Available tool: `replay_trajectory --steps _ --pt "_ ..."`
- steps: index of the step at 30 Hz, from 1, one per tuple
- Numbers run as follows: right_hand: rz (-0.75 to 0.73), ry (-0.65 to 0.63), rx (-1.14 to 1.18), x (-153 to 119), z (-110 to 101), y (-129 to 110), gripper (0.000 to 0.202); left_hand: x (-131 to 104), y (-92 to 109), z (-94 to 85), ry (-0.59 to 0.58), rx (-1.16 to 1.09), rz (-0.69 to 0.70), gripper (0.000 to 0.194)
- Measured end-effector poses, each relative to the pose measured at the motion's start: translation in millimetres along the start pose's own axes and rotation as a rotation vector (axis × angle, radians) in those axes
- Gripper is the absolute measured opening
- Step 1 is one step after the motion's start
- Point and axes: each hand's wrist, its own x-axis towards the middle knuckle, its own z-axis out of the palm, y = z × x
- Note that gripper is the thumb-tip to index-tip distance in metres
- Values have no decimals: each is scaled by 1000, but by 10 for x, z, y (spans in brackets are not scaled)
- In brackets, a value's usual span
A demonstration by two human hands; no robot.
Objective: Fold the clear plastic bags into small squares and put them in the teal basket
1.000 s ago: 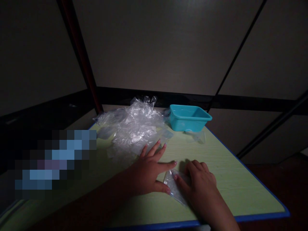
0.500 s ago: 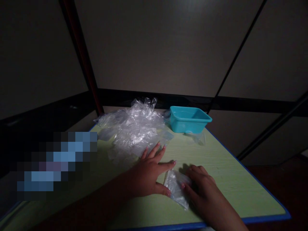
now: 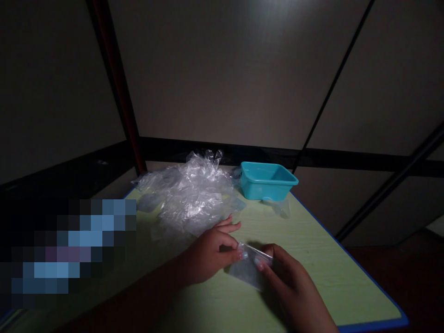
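Note:
A folded piece of thin clear plastic film (image 3: pixel 248 273) is held up at an angle just above the near part of the table. My left hand (image 3: pixel 217 252) pinches its upper left corner between thumb and index finger, the other fingers stretched out. On the right edge, my right hand (image 3: pixel 286 273) grips the film between thumb and fingers. Beyond my left hand lies a loose heap of crumpled clear plastic (image 3: pixel 197 189), with finger-like tips standing up at its top. Whether the held piece is a glove or a bag, I cannot tell.
A turquoise plastic basin (image 3: pixel 265 189) stands at the table's far right, with a small clear plastic piece (image 3: pixel 280 208) in front of it. The pale green table (image 3: pixel 319 277) has a blue edge. Dark-banded panels (image 3: pixel 222 83) rise behind. A blurred patch covers the left side.
My left hand has gone from spread flat beside the film to pinching its corner. The film has been folded over and raised off the table, its top edge now between both hands.

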Motion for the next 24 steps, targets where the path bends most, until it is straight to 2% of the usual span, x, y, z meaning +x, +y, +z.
replay_trajectory --steps 4,9,11,15,18,21,24 --pt "120 -79 319 4 3 -17 24 9 -8 11 44 -75 -23 19" --pt "179 -58 626 12 42 -3 28 -4 -28 43 101 -205 -54 20" --pt "190 -3 707 30 83 53 34 -18 -49 79 145 -255 -54 18" --pt "186 53 718 88 143 182 39 -30 -114 194 210 -331 6 19" --pt "195 89 676 129 112 206 40 -19 -126 251 260 -414 66 27" --pt "179 115 595 162 -28 168 40 3 -67 227 271 -469 87 30" --pt "178 78 480 179 -251 141 40 42 33 147 242 -436 26 28"
